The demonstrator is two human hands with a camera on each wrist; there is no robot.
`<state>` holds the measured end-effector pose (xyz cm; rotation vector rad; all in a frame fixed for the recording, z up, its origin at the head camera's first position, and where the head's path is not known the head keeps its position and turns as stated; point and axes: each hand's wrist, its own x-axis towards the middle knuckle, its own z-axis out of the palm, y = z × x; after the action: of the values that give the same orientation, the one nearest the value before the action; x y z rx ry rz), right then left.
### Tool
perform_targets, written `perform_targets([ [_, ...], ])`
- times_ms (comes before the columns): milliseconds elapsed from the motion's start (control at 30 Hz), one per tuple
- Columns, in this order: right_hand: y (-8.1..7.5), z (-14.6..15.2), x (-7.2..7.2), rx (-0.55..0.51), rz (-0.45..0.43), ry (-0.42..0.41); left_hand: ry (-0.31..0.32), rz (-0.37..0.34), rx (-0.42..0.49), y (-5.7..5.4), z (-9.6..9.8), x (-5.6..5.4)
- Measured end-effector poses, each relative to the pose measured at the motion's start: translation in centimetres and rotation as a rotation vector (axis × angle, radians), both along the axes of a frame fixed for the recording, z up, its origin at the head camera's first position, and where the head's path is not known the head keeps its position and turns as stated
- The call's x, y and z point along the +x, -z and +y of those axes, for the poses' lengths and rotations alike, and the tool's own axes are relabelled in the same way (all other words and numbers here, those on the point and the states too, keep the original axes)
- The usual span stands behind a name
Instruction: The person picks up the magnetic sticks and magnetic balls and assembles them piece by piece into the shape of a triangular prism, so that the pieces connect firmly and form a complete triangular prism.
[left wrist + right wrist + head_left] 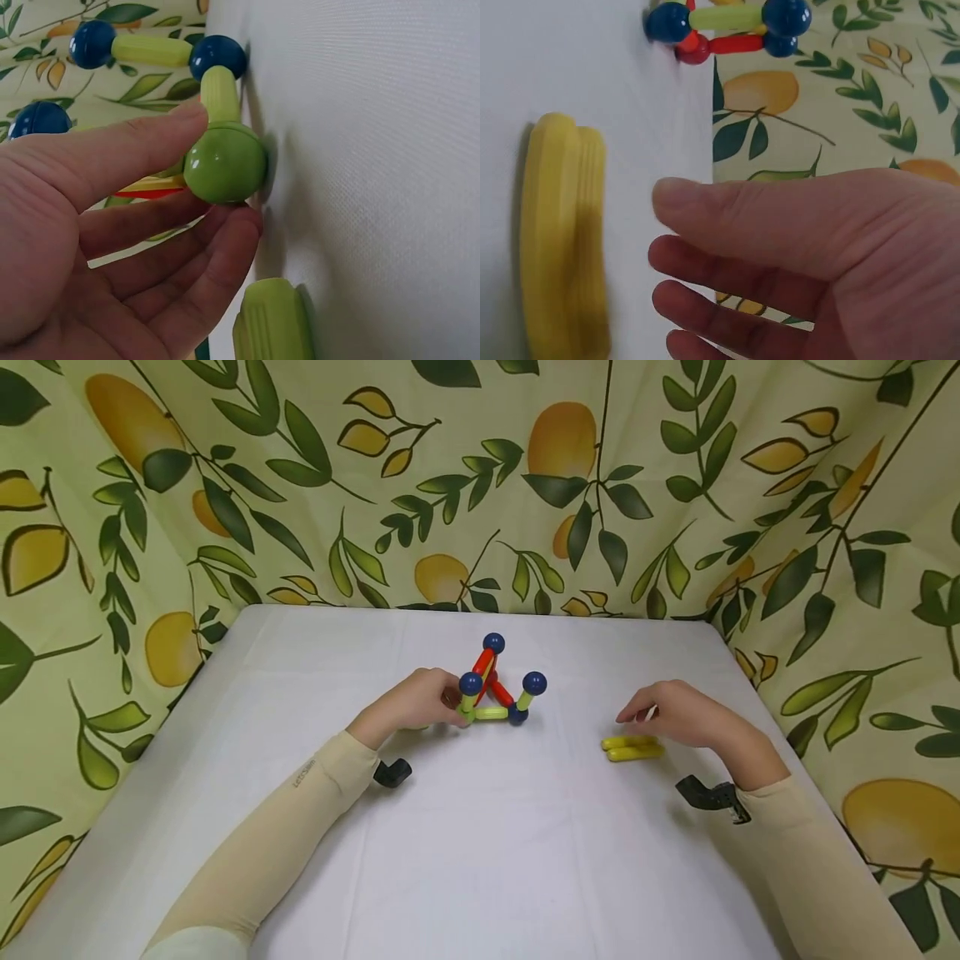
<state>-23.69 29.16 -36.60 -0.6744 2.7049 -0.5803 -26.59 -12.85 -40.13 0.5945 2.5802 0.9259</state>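
Note:
A construction of balls and rods (492, 714) stands on the white cloth, with red and light green rods, several dark blue balls and a red ball (694, 49). My left hand (423, 697) is at its left front corner, thumb and fingertips pinching the green ball (225, 161) low on the frame. My right hand (678, 714) hovers just above two yellow rods (636, 753) lying side by side. Its fingers are loosely bent, and the right wrist view shows nothing between thumb and fingers. Part of the construction is hidden behind the left hand in the left wrist view.
A loose light green rod (274, 322) lies on the cloth by the left hand, mostly hidden in the head view. White cloth (480, 843) covers the table. A leaf-and-fruit patterned curtain (480, 485) hangs behind and along both sides.

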Motion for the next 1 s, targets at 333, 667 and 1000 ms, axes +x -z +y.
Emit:
perform_targets([
  [333,2.0,0.8,-0.8,-0.003,-0.11,0.009,-0.025,0.009,-0.009,0.1,0.1,-0.3],
  [667,2.6,0.7,-1.0,-0.025,-0.103,-0.003,-0.031,-0.002,-0.016,0.1,0.1,-0.5],
  [1000,2.8,0.3,-0.9,-0.004,-0.093,-0.012,-0.018,-0.019,-0.02,0.0,0.1,-0.9],
])
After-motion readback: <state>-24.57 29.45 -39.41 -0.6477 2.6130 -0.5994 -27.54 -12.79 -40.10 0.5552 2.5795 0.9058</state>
